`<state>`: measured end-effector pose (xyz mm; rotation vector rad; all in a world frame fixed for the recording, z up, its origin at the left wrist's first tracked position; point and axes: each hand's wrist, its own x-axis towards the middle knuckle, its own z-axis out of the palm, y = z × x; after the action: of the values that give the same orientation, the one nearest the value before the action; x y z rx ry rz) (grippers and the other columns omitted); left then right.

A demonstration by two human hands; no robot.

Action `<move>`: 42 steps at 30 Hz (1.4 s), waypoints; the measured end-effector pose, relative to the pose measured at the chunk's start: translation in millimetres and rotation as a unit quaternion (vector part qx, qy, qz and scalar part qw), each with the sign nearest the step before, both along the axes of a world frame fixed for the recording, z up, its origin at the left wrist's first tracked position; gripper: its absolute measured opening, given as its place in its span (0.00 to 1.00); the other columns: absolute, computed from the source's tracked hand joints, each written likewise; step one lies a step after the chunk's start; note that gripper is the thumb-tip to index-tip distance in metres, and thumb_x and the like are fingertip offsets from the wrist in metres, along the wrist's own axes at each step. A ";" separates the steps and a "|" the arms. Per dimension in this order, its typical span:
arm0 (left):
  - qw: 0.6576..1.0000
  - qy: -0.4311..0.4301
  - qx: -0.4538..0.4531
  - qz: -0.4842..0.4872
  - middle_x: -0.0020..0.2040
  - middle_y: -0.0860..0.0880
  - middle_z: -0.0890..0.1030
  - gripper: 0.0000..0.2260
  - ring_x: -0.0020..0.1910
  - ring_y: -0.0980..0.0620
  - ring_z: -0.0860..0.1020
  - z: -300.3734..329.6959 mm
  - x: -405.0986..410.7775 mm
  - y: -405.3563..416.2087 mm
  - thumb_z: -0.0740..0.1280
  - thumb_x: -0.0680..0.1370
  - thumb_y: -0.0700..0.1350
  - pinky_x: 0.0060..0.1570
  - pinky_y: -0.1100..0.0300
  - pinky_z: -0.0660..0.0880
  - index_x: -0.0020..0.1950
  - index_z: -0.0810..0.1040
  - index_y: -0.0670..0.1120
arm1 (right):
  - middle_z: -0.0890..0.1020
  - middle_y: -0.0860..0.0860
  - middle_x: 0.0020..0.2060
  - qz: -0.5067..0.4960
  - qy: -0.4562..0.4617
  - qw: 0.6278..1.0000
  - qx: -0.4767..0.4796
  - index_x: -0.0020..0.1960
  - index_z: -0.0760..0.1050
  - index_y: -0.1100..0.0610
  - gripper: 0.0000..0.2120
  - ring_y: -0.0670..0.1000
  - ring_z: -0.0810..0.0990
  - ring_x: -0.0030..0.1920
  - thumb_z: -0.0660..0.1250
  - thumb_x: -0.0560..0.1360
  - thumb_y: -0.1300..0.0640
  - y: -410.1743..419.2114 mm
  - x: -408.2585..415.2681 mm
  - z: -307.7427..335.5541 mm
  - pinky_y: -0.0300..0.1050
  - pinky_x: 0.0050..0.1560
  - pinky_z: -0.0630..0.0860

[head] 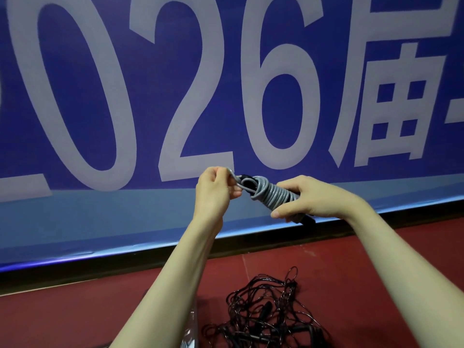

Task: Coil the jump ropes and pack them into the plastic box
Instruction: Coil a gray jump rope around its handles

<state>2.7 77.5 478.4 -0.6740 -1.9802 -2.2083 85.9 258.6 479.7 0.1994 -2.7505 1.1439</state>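
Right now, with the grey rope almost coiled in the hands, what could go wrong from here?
1. The left hand only pinches the loose end of the grey rope; if it slips, the last turns may spring open.
2. The right hand grips the bundle near one end, so the turns might slide off the black handles.
3. The black ropes lie tangled on the red floor and may knot when pulled.

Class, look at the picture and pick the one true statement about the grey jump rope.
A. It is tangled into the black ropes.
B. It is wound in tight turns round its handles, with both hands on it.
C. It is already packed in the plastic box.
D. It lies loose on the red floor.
B: the grey jump rope is wound round its black handles, the right hand holding the bundle and the left hand pinching its free end.
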 end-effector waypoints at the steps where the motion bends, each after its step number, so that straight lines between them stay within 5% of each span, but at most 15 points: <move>1: 1.000 -0.012 -0.007 -0.020 0.35 0.48 0.76 0.09 0.27 0.58 0.76 -0.7 -3.1 -3.5 0.57 0.80 0.38 0.33 0.66 0.76 0.41 0.72 0.42 | 0.79 0.48 0.32 -0.018 0.006 1.000 0.013 0.45 0.78 0.58 0.11 0.46 0.80 0.33 0.76 0.71 0.53 1.4 -1.5 -2.1 0.38 0.36 0.75; 6: 0.982 -0.033 -0.109 -0.151 0.50 0.46 0.84 0.05 0.47 0.49 0.84 -1.4 -18.9 -28.5 0.62 0.82 0.42 0.48 0.60 0.79 0.54 0.75 0.41 | 0.78 0.50 0.31 -0.077 0.025 0.996 0.036 0.44 0.76 0.59 0.16 0.46 0.76 0.30 0.77 0.69 0.50 8.9 -7.9 -14.1 0.41 0.34 0.75; 9: 0.969 0.047 -0.193 -0.149 0.59 0.52 0.81 0.11 0.58 0.56 0.79 1.8 -27.3 -42.6 0.63 0.80 0.40 0.58 0.60 0.74 0.61 0.76 0.49 | 0.78 0.52 0.30 -0.103 0.044 0.992 0.062 0.45 0.77 0.60 0.16 0.46 0.75 0.28 0.77 0.68 0.49 6.0 -12.6 -16.6 0.40 0.31 0.73; 12: 0.913 0.156 -0.360 -0.113 0.66 0.60 0.73 0.19 0.66 0.63 0.68 -0.8 -30.7 -47.7 0.68 0.78 0.49 0.63 0.61 0.66 0.67 0.71 0.59 | 0.81 0.58 0.35 -0.120 0.054 0.985 0.112 0.44 0.77 0.59 0.17 0.46 0.75 0.29 0.78 0.67 0.48 0.7 -19.6 -17.6 0.45 0.34 0.73; 15: 0.860 0.211 -0.454 -0.097 0.66 0.55 0.73 0.25 0.62 0.58 0.70 -13.7 -33.1 -42.7 0.71 0.76 0.49 0.59 0.63 0.65 0.72 0.68 0.55 | 0.80 0.58 0.37 -0.116 0.049 0.981 0.150 0.44 0.76 0.58 0.17 0.48 0.74 0.31 0.78 0.66 0.48 -9.9 -27.4 -19.6 0.45 0.34 0.70; 20: 0.836 0.192 -0.510 -0.072 0.55 0.50 0.79 0.25 0.50 0.53 0.76 -26.2 -46.5 -52.8 0.73 0.74 0.51 0.53 0.62 0.69 0.70 0.73 0.51 | 0.76 0.53 0.41 -0.110 0.021 0.964 0.242 0.47 0.74 0.56 0.18 0.54 0.75 0.40 0.76 0.68 0.46 -37.5 -46.6 -32.1 0.50 0.38 0.72; 26: 0.830 0.138 -0.536 -0.066 0.52 0.49 0.78 0.17 0.48 0.52 0.74 -65.9 -72.6 -78.8 0.73 0.74 0.50 0.47 0.62 0.68 0.61 0.77 0.49 | 0.72 0.49 0.43 -0.060 -0.019 0.956 0.286 0.52 0.74 0.53 0.20 0.53 0.74 0.45 0.75 0.68 0.43 -82.1 -85.6 -58.6 0.47 0.40 0.70; 30: 0.843 0.073 -0.532 -0.032 0.45 0.51 0.77 0.13 0.44 0.52 0.75 -108.4 -94.7 -105.4 0.75 0.72 0.42 0.40 0.64 0.68 0.54 0.78 0.48 | 0.74 0.51 0.56 0.000 -0.103 0.959 0.266 0.65 0.73 0.51 0.27 0.54 0.74 0.57 0.77 0.69 0.50 -97.8 -112.8 -80.3 0.48 0.55 0.74; 33: 0.852 0.004 -0.524 -0.012 0.45 0.51 0.78 0.13 0.43 0.53 0.76 -147.3 -106.7 -128.4 0.74 0.71 0.38 0.36 0.68 0.69 0.53 0.78 0.49 | 0.79 0.52 0.53 0.020 -0.133 0.963 0.235 0.62 0.76 0.53 0.22 0.53 0.77 0.53 0.75 0.70 0.61 -103.4 -136.8 -107.8 0.47 0.53 0.76; 37: 0.828 -0.084 -0.555 0.013 0.60 0.46 0.80 0.19 0.57 0.49 0.78 -210.4 -121.9 -158.7 0.71 0.74 0.38 0.55 0.60 0.72 0.64 0.78 0.47 | 0.81 0.53 0.45 0.061 -0.178 0.965 0.182 0.56 0.77 0.55 0.14 0.50 0.81 0.42 0.70 0.73 0.65 -119.3 -166.7 -160.1 0.46 0.48 0.78; 42: 0.812 -0.137 -0.564 0.070 0.46 0.51 0.75 0.11 0.50 0.47 0.75 -262.3 -128.4 -176.1 0.69 0.75 0.41 0.46 0.65 0.74 0.57 0.77 0.46 | 0.82 0.52 0.45 0.102 -0.238 0.951 0.172 0.57 0.78 0.57 0.12 0.52 0.82 0.43 0.71 0.74 0.62 -134.4 -193.8 -228.0 0.43 0.46 0.77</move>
<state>-125.7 -98.6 216.0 -0.2160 -3.2717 -0.8490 -107.9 124.2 251.8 0.2867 -3.4239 0.8263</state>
